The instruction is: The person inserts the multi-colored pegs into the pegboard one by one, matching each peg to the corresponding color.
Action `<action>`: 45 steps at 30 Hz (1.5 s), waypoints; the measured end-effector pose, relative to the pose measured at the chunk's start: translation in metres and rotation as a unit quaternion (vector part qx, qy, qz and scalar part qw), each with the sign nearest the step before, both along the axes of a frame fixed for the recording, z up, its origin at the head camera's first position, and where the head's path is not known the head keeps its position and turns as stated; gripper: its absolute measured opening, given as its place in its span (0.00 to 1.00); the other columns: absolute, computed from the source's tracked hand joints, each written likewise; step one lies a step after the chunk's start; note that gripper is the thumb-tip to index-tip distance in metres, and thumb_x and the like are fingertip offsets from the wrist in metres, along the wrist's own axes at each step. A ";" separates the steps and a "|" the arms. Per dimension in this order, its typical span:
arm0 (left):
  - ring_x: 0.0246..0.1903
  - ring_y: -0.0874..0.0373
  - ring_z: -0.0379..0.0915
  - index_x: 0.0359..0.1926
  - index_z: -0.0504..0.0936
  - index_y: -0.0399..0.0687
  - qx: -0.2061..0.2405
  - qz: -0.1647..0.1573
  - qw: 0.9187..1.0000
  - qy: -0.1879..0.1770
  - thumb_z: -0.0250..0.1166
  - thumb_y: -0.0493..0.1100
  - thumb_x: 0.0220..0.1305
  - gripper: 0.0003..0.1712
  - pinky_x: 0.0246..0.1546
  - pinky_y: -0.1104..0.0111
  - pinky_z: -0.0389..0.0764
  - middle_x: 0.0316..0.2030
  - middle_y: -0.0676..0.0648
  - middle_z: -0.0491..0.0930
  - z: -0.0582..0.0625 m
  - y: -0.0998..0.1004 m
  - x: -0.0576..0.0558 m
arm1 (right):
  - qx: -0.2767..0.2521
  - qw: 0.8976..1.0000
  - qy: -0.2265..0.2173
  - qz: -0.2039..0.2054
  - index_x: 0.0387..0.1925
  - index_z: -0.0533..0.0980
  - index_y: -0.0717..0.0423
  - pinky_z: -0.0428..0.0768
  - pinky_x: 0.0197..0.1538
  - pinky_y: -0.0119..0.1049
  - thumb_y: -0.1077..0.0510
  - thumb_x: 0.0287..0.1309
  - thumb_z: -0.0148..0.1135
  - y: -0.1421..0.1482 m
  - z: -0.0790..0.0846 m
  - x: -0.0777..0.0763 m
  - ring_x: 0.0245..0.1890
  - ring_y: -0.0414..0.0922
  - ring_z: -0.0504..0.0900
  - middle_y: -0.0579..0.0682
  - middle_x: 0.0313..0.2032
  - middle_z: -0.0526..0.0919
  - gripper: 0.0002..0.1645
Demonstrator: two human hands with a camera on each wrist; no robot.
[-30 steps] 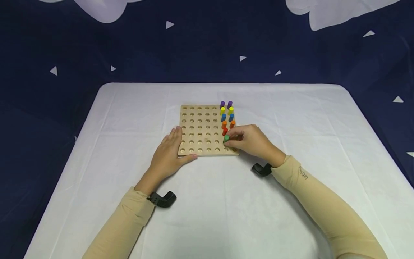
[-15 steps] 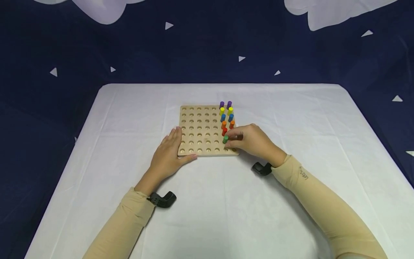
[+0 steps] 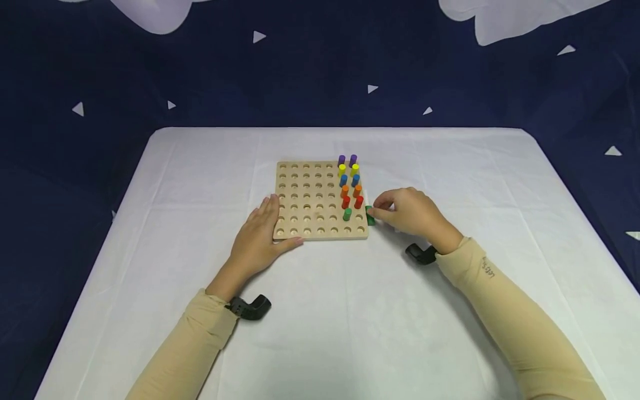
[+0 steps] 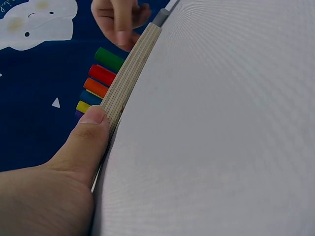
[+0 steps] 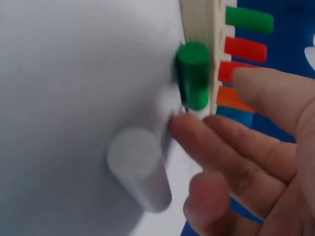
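Observation:
A wooden pegboard (image 3: 314, 201) with rows of holes lies on the table. My left hand (image 3: 253, 239) rests against its front left corner, fingers straight along the left edge and thumb along the front edge. Two columns of pegs stand at the right side, in purple, yellow, blue, orange and red pairs, with one green peg (image 3: 347, 214) in front of them. Beside the board's right edge, a second green peg (image 5: 194, 73) lies on the table. My right hand (image 3: 414, 212) hovers by it, fingertips right near the peg and slightly apart from it in the right wrist view.
A whitish grey peg (image 5: 140, 169) lies on the cloth under my right hand. The white tablecloth (image 3: 310, 311) covers the table, and a dark blue curtain (image 3: 310, 78) hangs behind its far edge. Black wrist cameras jut from both sleeves.
My right hand has let go of the standing green peg and moved right, off the board. The second front red peg and the lying green peg now show. My left hand stays put.

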State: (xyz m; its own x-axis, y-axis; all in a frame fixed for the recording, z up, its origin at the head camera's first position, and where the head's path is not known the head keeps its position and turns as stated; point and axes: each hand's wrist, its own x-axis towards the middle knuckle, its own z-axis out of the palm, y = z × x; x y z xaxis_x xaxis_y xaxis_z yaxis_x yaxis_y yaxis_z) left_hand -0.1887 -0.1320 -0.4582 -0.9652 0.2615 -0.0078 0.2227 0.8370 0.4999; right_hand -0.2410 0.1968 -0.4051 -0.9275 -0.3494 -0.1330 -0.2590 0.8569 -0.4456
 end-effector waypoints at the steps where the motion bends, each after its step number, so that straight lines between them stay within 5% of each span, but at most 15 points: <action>1: 0.79 0.49 0.35 0.78 0.39 0.39 0.000 0.000 1.000 0.000 0.64 0.72 0.57 0.67 0.80 0.54 0.42 0.79 0.42 0.41 0.000 0.000 0.000 | 0.013 1.000 -0.005 0.003 0.46 0.84 0.51 0.76 0.30 0.35 0.43 0.62 0.65 -0.001 -0.001 0.000 0.24 0.39 0.80 0.45 0.36 0.88 0.19; 18: 0.79 0.50 0.35 0.78 0.39 0.39 -0.002 -0.001 1.000 0.004 0.64 0.72 0.58 0.67 0.80 0.54 0.42 0.79 0.42 0.41 0.000 0.001 -0.001 | 0.074 0.995 -0.067 0.017 0.52 0.81 0.54 0.76 0.34 0.37 0.48 0.62 0.64 -0.009 0.007 -0.004 0.31 0.44 0.78 0.48 0.35 0.85 0.21; 37: 0.79 0.49 0.35 0.78 0.39 0.38 -0.008 -0.004 1.000 0.003 0.63 0.73 0.58 0.67 0.80 0.54 0.41 0.79 0.41 0.41 -0.001 0.000 0.000 | 0.099 0.993 -0.052 0.037 0.48 0.83 0.51 0.80 0.45 0.47 0.58 0.59 0.69 0.001 0.011 -0.006 0.41 0.47 0.81 0.50 0.44 0.86 0.15; 45: 0.79 0.49 0.35 0.78 0.39 0.38 -0.008 -0.003 1.000 0.002 0.62 0.74 0.57 0.67 0.80 0.54 0.41 0.79 0.41 0.40 -0.001 0.000 -0.001 | 0.043 0.998 -0.029 0.023 0.46 0.80 0.52 0.76 0.33 0.38 0.54 0.62 0.67 0.005 0.002 -0.007 0.26 0.43 0.78 0.50 0.44 0.85 0.12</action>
State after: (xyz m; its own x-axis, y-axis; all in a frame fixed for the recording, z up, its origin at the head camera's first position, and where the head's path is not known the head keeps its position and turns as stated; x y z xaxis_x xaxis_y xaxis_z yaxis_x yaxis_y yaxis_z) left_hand -0.1893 -0.1323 -0.4594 -0.9636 0.2672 -0.0089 0.2294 0.8434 0.4858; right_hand -0.2484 0.2019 -0.4032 -0.9002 -0.3771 -0.2180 -0.2749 0.8801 -0.3872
